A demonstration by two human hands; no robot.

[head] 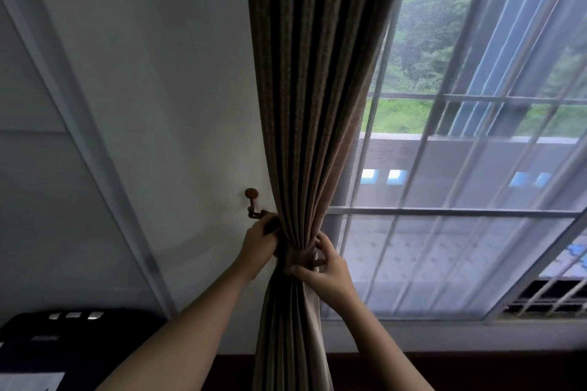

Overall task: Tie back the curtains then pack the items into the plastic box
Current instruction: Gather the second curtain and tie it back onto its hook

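A brown pleated curtain hangs gathered into a narrow bunch beside the window. A tieback band of the same brown cloth wraps the bunch at its waist. My left hand grips the band's left end just below a wooden wall hook. My right hand pinches the band and the curtain's right edge. The plastic box and the items are out of view.
A sheer white curtain covers the barred window on the right. The white wall fills the left. A dark appliance stands at the lower left, and a dark wooden ledge runs under the window.
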